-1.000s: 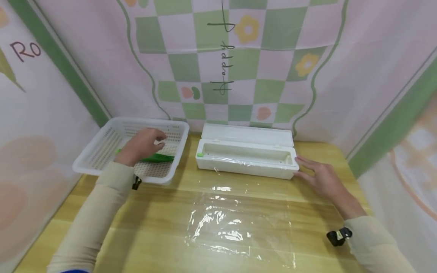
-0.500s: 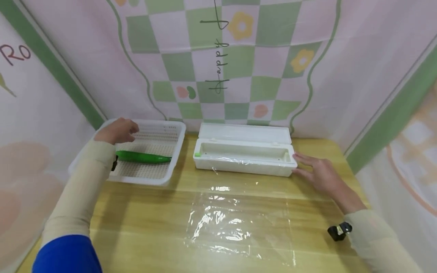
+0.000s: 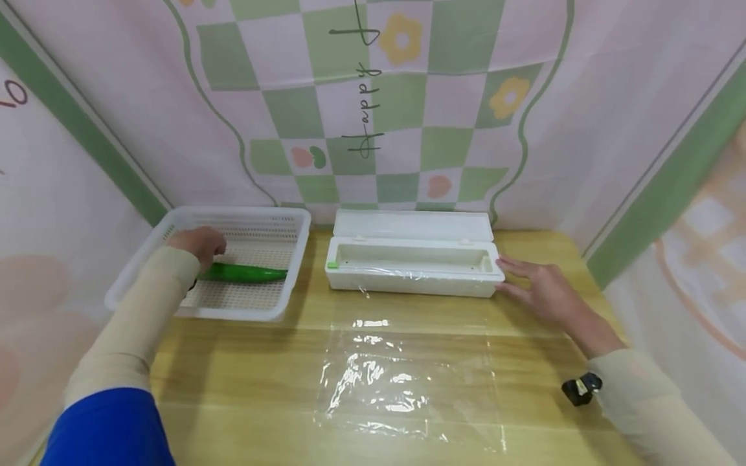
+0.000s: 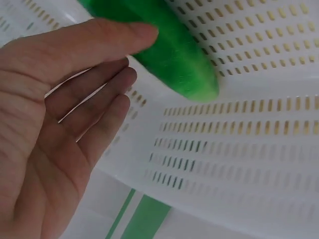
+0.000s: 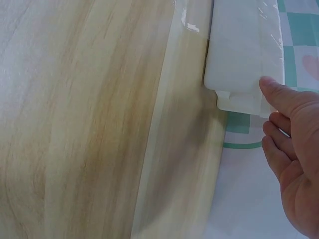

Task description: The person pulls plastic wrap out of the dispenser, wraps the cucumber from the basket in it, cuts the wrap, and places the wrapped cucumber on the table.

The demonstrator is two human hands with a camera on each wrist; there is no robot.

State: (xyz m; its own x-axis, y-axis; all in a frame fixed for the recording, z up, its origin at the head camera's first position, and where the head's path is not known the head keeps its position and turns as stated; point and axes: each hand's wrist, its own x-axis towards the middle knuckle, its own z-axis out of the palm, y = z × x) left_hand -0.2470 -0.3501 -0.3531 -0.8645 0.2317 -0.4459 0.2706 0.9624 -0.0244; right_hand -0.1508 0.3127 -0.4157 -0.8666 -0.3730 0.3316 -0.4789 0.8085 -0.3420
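Note:
A green cucumber (image 3: pixel 247 273) lies in a white perforated plastic basket (image 3: pixel 296 265) at the left of the table. My left hand (image 3: pixel 199 244) is in the basket at the cucumber's left end; in the left wrist view its thumb (image 4: pixel 134 37) overlaps the cucumber, with the other fingers loosely bent beside it. A white plastic-wrap dispenser (image 3: pixel 414 282) stands with its lid (image 3: pixel 412 226) tilted back. My right hand (image 3: pixel 542 291) holds the dispenser's right end between thumb and fingers. From the dispenser's front, a sheet of clear plastic wrap (image 3: pixel 402 382) spreads over the table.
The wooden table (image 3: pixel 245 388) meets a patterned cloth wall (image 3: pixel 396 116) behind the basket and dispenser. Cloth panels also stand at the left and right. A small green piece (image 3: pixel 333 265) sits at the dispenser's left front corner.
My left hand has moved left across the basket, uncovering most of the cucumber, then lowered toward its left end. My right hand stays at the dispenser. The head view has shifted slightly.

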